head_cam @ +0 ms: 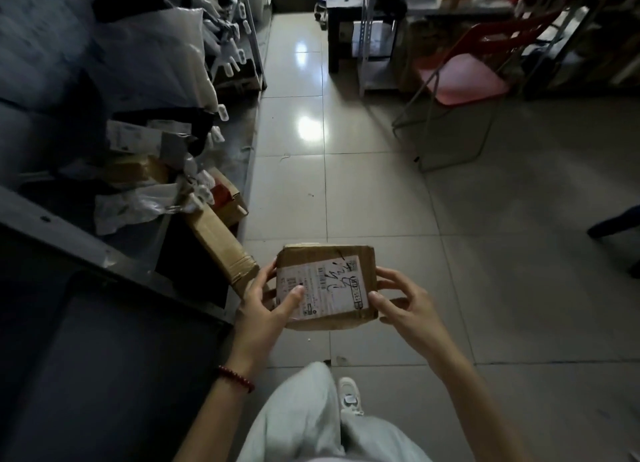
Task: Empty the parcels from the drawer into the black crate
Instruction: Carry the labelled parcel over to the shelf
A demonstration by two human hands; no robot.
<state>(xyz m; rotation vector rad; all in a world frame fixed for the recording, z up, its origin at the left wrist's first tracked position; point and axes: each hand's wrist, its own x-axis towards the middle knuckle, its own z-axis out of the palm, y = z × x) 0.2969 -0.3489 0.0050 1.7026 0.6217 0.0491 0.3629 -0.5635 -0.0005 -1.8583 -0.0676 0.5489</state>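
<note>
Looking at containers first: the dark bin (104, 357) at lower left is probably the black crate, too murky to see inside, and the shelf (69, 233) behind it is stuffed with plastic mailers (138, 205) plus a long cardboard box (221, 243). Labelled cardboard parcel (325, 285) is held over the tiled floor (381, 202), left grip (266, 306) and right grip (405, 306) each curled round a side edge; red chair (464, 77) sits well apart at right.
</note>
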